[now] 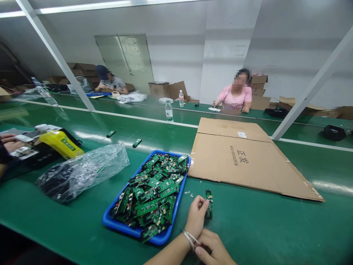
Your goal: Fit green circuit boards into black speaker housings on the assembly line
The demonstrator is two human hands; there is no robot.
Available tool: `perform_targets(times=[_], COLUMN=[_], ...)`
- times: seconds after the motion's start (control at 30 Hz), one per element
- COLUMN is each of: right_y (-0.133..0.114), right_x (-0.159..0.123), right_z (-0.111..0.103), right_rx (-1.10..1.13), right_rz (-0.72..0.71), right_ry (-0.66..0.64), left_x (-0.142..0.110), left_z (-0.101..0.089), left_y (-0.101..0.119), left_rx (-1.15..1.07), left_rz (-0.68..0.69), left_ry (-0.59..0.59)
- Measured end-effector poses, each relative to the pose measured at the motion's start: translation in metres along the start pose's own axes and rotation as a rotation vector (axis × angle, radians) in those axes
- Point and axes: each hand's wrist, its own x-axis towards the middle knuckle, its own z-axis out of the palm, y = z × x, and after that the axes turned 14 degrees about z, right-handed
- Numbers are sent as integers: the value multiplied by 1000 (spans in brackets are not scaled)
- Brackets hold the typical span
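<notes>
My left hand (196,217) is closed in a pinch on a small green circuit board (209,203), held upright just above the green table. A thin bracelet circles that wrist. My right hand (213,247) sits just behind it near the bottom edge, fingers curled together at the left wrist; what it holds, if anything, is hidden. To the left stands a blue tray (127,228) piled with several green circuit boards (154,191). A few tiny white bits (188,192) lie on the table beside the tray.
A flattened cardboard sheet (248,158) lies at the right. A clear plastic bag (82,171) and a yellow package (62,142) lie at the left, by another person's hand (9,143). Two people sit at the far bench. A water bottle (169,110) stands mid-table.
</notes>
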Motion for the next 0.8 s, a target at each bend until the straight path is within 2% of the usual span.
perform_targets(times=[0.13,0.23,0.37,0.5,0.57,0.63,0.8], right_y=[-1,-2,4,9,9,9,16], right_x=[-1,-1,-1,-1,1,3,10], right_z=[0,-2,-5,-8,-8,-7,-2], right_rx=[21,61,94,42,11,-8,-25], right_rz=[30,44,126,165,138,113,80], right_ry=[42,-6,-41,-91,-133,-171,-209], left_x=[3,7,16,32,40,46,50], left_z=[-8,-25,-65,-117,-140,-159,-188], left_y=[7,15,29,44,48,48,41], left_rx=[133,292,526,790,914,1016,1178], left_rz=[179,413,742,883,880,840,669], left_ry=[61,141,277,366,321,209,-76])
